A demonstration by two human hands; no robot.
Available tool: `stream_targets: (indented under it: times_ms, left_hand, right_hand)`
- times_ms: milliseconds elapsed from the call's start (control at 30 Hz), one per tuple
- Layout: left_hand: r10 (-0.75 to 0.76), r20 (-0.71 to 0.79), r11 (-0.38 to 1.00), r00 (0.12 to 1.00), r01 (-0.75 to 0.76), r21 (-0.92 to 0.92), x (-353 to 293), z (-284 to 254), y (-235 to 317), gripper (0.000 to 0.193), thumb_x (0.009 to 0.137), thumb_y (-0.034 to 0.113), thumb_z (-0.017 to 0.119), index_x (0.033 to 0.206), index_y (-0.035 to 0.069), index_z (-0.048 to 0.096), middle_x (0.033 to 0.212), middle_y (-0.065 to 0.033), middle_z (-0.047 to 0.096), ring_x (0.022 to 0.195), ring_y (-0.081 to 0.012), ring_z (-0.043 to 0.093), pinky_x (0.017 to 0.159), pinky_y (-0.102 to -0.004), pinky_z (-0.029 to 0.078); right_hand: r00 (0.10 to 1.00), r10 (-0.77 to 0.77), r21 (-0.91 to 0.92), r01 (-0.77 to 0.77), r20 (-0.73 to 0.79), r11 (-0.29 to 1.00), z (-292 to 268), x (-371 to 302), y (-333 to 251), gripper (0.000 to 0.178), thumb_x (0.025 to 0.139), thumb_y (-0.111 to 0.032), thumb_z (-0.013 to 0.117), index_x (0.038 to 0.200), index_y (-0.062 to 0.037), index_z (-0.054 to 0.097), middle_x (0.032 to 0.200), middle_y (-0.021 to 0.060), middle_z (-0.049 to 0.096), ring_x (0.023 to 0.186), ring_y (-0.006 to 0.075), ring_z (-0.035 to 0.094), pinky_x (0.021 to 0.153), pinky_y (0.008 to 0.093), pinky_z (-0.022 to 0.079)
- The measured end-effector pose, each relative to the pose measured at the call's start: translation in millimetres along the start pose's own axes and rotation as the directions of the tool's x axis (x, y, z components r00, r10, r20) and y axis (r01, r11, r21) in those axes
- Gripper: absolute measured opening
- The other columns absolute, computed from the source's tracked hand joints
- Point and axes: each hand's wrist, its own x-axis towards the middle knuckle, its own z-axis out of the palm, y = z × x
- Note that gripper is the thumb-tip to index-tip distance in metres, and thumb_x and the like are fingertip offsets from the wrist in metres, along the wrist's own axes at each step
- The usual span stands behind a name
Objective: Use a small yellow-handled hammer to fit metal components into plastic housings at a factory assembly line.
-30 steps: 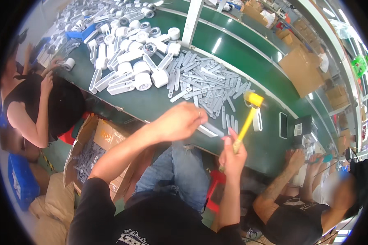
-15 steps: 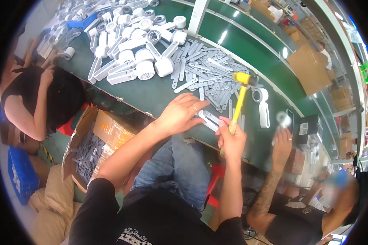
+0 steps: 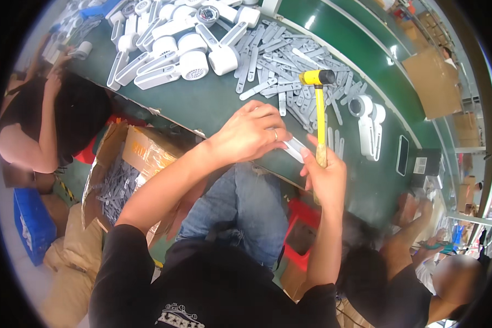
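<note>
My right hand is wrapped round the handle of a mallet, which stands up with its yellow and black head above the table. The same hand's thumb touches a slim white handle-shaped piece. My left hand, a ring on one finger, pinches the other end of that piece, partly hiding it. Just beyond both hands spreads a heap of flat grey strips, some with slots. Two white round-headed pieces with long handles lie side by side to the right.
Many more white round-headed pieces are piled at the far left. A phone and a dark box lie at the right. Below the table edge stands a carton of grey strips. Co-workers sit on both sides; a red stool is below.
The white piece has been tilted and my left fingers cover more of it. The mallet has swung more upright. A second round-headed piece now lies at the right, and the co-worker's hand there has withdrawn.
</note>
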Motion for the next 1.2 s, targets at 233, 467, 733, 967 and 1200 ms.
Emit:
stream_targets:
  times_ms: [233,467,733,967,1200]
  left_hand:
    - [0.002,0.034,1.000,0.999,-0.002,0.014,3.9,0.9,2.4,0.022,0.082,0.022,0.086,0.101,0.015,0.078,0.098,0.0025,0.072,0.107,-0.0204,0.067,0.092,-0.0403,0.051]
    - [0.151,0.219,0.981,0.964,-0.174,0.087,12.0,-3.5,0.4,0.039,0.082,0.010,0.079,0.119,0.022,0.079,0.114,-0.0010,0.074,0.110,-0.0211,0.069,0.117,-0.0499,0.046]
    - [0.175,0.291,0.977,0.941,-0.203,0.068,16.3,-3.1,-5.2,0.043,0.083,0.009,0.074,0.122,0.024,0.080,0.113,-0.0003,0.074,0.109,-0.0201,0.070,0.123,-0.0523,0.041]
    - [0.179,0.244,0.978,0.953,-0.200,0.063,16.0,-3.2,-5.5,0.037,0.084,0.012,0.077,0.119,0.023,0.082,0.112,-0.0015,0.075,0.106,-0.0206,0.072,0.123,-0.0523,0.041]
    - [0.159,0.244,0.981,0.957,-0.180,0.068,16.2,-0.4,-4.1,0.035,0.085,0.011,0.077,0.118,0.023,0.082,0.112,-0.0012,0.076,0.106,-0.0208,0.072,0.123,-0.0528,0.041]
  right_hand:
    - [0.991,0.131,0.199,-0.135,0.031,0.971,-13.2,5.5,20.7,0.044,0.102,-0.027,0.075,0.132,0.0042,0.069,0.067,0.0064,0.066,0.045,0.0091,0.051,0.042,0.0260,0.039]
    - [0.989,0.147,0.344,-0.144,0.017,0.928,-2.3,8.3,35.9,0.037,0.101,-0.024,0.077,0.124,0.0038,0.073,0.062,0.0005,0.059,0.045,0.0075,0.047,0.041,0.0257,0.034]
    - [0.990,-0.136,0.357,0.144,-0.049,0.923,-17.1,-69.1,54.7,0.056,0.115,-0.032,0.051,0.164,-0.0089,0.039,0.072,-0.0045,0.046,0.050,0.0042,0.039,0.044,0.0228,0.034]
    - [0.978,-0.162,-0.177,0.137,-0.134,0.975,-31.3,-149.8,63.7,0.054,0.117,-0.027,0.044,0.168,-0.0096,0.036,0.070,-0.0066,0.046,0.056,0.0007,0.037,0.050,0.0194,0.031]
    - [0.985,-0.098,-0.135,0.079,-0.145,0.988,-30.5,-156.2,67.6,0.054,0.112,-0.018,0.047,0.165,-0.0090,0.040,0.091,0.0139,0.068,0.077,0.0175,0.065,0.074,0.0337,0.053]
